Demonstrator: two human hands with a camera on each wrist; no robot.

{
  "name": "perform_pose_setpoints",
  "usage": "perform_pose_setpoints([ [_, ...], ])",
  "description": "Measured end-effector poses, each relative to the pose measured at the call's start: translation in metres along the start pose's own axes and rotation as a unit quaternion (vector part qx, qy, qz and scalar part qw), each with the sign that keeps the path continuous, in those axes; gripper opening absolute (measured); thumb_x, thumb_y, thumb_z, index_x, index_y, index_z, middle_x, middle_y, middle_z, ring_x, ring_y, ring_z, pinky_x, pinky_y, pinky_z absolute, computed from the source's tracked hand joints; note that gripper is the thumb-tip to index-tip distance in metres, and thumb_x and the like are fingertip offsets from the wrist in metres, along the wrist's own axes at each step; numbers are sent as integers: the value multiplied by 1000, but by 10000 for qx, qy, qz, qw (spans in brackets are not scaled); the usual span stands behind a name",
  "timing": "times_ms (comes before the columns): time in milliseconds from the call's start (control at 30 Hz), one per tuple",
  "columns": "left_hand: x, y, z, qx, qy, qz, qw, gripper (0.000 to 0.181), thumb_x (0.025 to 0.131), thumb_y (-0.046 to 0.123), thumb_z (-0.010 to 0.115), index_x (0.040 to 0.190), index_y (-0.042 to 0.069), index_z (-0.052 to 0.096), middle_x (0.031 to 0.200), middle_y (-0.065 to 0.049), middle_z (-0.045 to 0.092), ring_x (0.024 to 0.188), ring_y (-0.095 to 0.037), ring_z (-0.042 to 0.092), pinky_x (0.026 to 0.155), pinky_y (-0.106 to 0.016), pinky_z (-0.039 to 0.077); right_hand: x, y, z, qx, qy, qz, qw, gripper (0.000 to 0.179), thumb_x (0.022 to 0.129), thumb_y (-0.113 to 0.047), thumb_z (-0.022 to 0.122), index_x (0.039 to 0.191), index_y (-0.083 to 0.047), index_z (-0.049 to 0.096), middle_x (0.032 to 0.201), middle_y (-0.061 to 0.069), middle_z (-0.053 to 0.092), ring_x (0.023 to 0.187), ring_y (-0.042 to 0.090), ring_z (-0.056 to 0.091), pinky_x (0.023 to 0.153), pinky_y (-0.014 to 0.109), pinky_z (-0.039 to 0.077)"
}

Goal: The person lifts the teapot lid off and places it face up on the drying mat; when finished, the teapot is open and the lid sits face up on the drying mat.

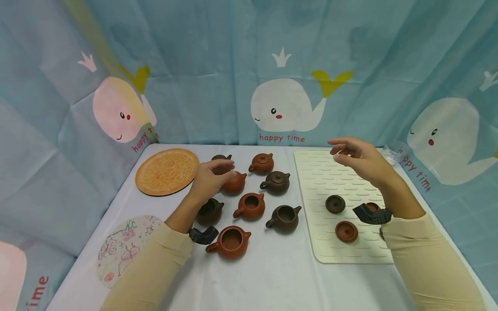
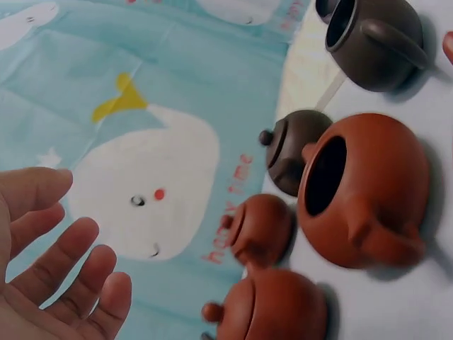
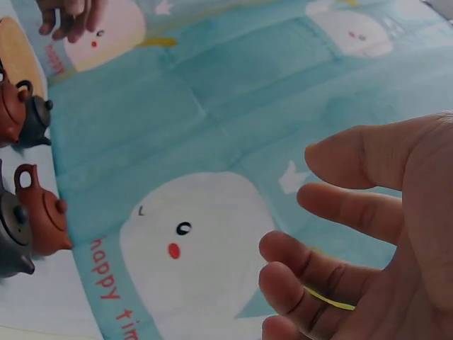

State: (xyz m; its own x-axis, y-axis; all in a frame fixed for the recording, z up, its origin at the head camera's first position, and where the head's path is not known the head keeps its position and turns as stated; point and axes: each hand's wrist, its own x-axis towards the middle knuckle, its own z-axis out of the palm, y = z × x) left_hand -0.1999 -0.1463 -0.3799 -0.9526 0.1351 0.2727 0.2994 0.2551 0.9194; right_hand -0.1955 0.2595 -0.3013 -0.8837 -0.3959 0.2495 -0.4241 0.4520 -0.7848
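Nearest, a front red teapot (image 1: 233, 253) is standing lidless on the white table (image 1: 268, 276), its brown inside showing in the head view, while a flowered mat (image 1: 128, 250) is lying to its left. Just beyond, a dark open teapot (image 1: 289, 221), a middle red teapot (image 1: 252, 212) and a second dark open teapot (image 1: 210, 216) are also standing lidless; the left wrist view is presenting one red pot's mouth sideways, its inside looking black. To the right, a cream mat (image 1: 323, 250) is bearing a red lid (image 1: 346, 231) and a dark lid (image 1: 335, 204). Beyond these, the left hand (image 1: 208, 179) is overlapping a lidded red teapot (image 1: 235, 185) in the head view, yet the left wrist view is showing its softly bent fingers parted and gripping nothing. The right hand (image 1: 357, 159) is hovering by the cream mat's far end, the right wrist view revealing thumb and fingers apart, nothing between them. Farther back, a lidded dark teapot (image 1: 277, 183) and a rear red teapot (image 1: 262, 165) are wearing lids that are hiding their insides; the right wrist view is clearly exposing a rear dark teapot (image 3: 34, 122), likewise lidded, which the left hand is partly blocking in the head view. A pizza-patterned disc (image 1: 167, 172) is lying far left, and a whale-printed curtain (image 1: 218, 108) is hanging behind.
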Motion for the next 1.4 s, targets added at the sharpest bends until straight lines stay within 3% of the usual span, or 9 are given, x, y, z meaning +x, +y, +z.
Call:
perform_pose_setpoints([
  [267, 25, -8, 32, 175, -347, -301, 9988, 28, 85, 9, 74, 112, 3, 70, 103, -8, 68, 93, -23, 62, 76, -35, 52, 33, 15, 24, 297, -327, 130, 9989, 38, 96, -13, 61, 132, -2, 55, 107, 16, 58, 93, 21, 59, 79, 30, 47],
  [500, 33, -16, 52, 206, -406, -732, 9963, 22, 85, 12, 75, 107, 7, 72, 98, -3, 69, 94, -20, 61, 78, -36, 49, 60, 35, 51, 420, -712, 356, 9959, 38, 95, -14, 64, 130, -3, 57, 101, 16, 59, 93, 29, 58, 76, 37, 47],
  [700, 40, -24, 66, 213, -552, -1171, 9914, 28, 85, 15, 75, 111, 5, 71, 102, -2, 68, 97, -18, 61, 76, -33, 50, 75, 45, 74, 405, -870, 603, 9936, 37, 93, -14, 66, 128, -4, 59, 100, 16, 61, 92, 28, 59, 78, 43, 47],
  [967, 44, -31, 74, 383, -687, -1615, 9837, 24, 84, 11, 76, 107, 6, 73, 98, -2, 68, 86, -19, 61, 71, -31, 50, 85, 56, 103, 265, -1076, 682, 9915, 33, 90, -10, 68, 122, -4, 64, 97, 15, 62, 85, 26, 59, 76, 41, 48],
  [1400, 43, -49, 81, 904, -816, -1553, 9803, 25, 83, 15, 77, 106, 7, 74, 99, -2, 67, 99, -21, 57, 81, -35, 47, 90, 74, 128, 122, -1216, 929, 9881, 31, 88, -8, 67, 119, -1, 65, 87, 10, 62, 80, 24, 54, 70, 36, 45],
])
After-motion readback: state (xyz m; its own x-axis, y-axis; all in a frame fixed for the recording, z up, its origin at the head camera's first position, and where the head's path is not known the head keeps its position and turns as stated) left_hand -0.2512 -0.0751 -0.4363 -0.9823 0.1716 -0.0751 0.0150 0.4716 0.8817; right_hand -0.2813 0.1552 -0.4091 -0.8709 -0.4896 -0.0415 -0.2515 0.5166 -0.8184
